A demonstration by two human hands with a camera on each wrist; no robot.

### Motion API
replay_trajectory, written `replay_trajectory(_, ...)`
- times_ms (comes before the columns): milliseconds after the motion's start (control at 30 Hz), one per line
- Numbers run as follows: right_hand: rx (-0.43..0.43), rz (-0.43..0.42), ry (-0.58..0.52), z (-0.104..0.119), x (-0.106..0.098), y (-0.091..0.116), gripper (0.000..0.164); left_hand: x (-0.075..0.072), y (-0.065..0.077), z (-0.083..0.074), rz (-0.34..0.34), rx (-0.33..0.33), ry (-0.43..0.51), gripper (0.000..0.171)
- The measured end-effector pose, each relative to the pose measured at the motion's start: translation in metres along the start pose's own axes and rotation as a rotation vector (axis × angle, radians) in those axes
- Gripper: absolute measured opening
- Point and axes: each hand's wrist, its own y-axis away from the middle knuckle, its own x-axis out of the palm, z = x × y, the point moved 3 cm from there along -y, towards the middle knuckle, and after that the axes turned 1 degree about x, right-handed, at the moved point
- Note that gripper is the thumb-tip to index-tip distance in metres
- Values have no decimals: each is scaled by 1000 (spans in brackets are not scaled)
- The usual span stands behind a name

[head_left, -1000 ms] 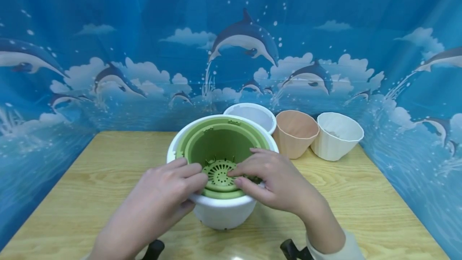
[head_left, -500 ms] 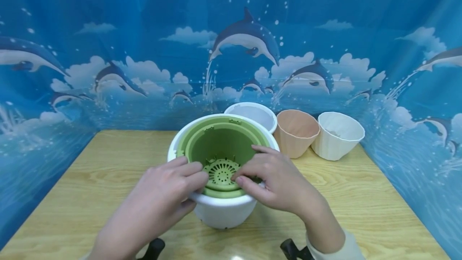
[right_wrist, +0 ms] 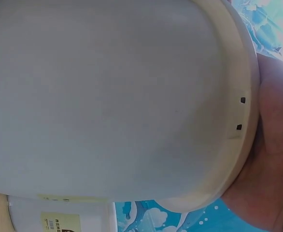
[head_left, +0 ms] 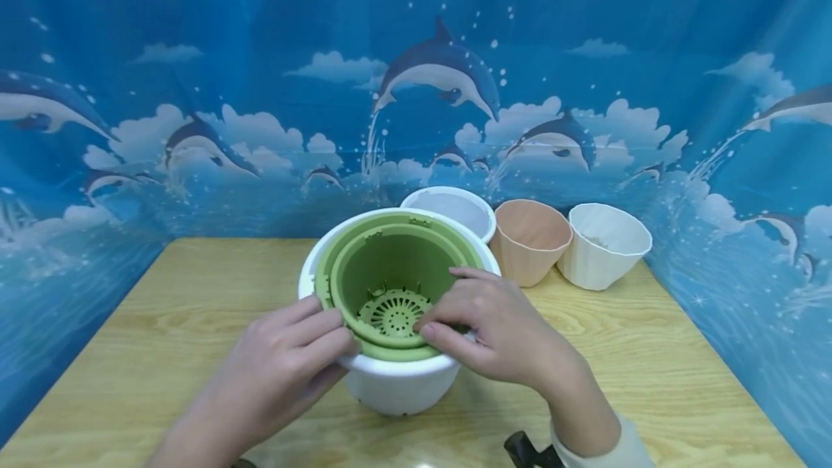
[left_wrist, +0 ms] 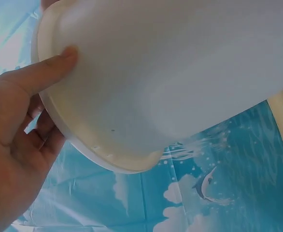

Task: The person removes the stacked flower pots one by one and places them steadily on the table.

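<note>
A white flowerpot [head_left: 403, 387] stands upright at the middle of the table, with green pots nested inside it. The innermost green pot [head_left: 396, 255] has a slotted, perforated bottom [head_left: 395, 313]. My left hand [head_left: 286, 360] grips the near left rim, its fingers over the green edge; in the left wrist view the thumb [left_wrist: 59, 70] presses the white outer wall. On the near right side my right hand [head_left: 497, 323] pinches the green rim, fingertips inside the opening. The right wrist view shows its palm [right_wrist: 279, 145] close against the white rim, fingers hidden.
Behind the flowerpot is another white pot [head_left: 455, 209]. To its right stand a peach faceted pot [head_left: 526, 262] and a white faceted pot [head_left: 594, 269] with something small inside. A dolphin-print curtain [head_left: 260, 78] surrounds the wooden table [head_left: 214, 287]. A black object [head_left: 523, 448] lies at the front edge.
My left hand has shifted slightly left and down along the rim, uncovering more of the inner green rim. The right hand keeps nearly the same place.
</note>
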Motion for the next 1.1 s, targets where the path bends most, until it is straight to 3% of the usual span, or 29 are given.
replay_trajectory(133,-13,-8,15,0,-1,2,18,3,0,2,-10,10,10,14)
replay_trajectory(433,-21,-63,-4,1,-2,1,12,3,0,3,48,-56,24,20)
replay_trajectory(800,-24,-137,-88,3,-3,-1,3,1,2,3,-15,-21,21,24)
replay_trajectory(1100,-57,-170,-112,5,-3,-2,9,1,3,2,33,-68,26,21)
